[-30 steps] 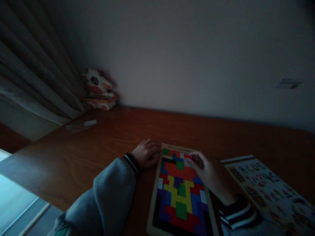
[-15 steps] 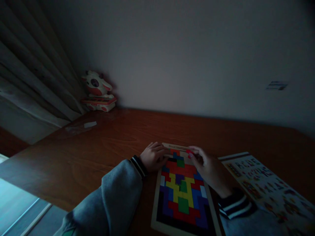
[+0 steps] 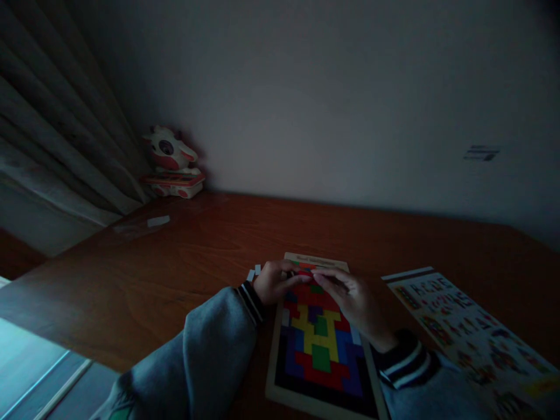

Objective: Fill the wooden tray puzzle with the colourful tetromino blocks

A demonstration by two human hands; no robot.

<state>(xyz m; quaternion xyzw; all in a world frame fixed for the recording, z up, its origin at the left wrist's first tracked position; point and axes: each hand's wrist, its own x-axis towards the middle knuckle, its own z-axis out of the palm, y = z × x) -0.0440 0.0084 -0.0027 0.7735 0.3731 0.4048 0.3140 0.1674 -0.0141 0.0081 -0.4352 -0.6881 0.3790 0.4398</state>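
A wooden puzzle board [image 3: 315, 402] lies on the brown table, filled with coloured block pieces [image 3: 315, 338] in red, blue, yellow, green and purple. My left hand [image 3: 275, 281] rests at the board's upper left corner, fingers curled over its edge. My right hand [image 3: 347, 297] lies over the upper part of the board, fingers reaching left toward the left hand; the two nearly meet over the top rows. Whether either hand holds a piece is hidden in the dim light. Two small pale pieces [image 3: 254, 272] lie on the table just left of my left hand.
A printed alphabet sheet [image 3: 464, 329] lies to the right of the board. A cow-shaped toy [image 3: 171, 163] stands in the far left corner by the curtain [image 3: 56, 151]. A small white scrap [image 3: 158, 221] lies on the table [image 3: 175, 262]. The wall runs behind.
My right hand has moved left across the top of the board and now meets my left hand. The red piece it pinched is no longer visible. Two pale pieces now show beside my left hand.
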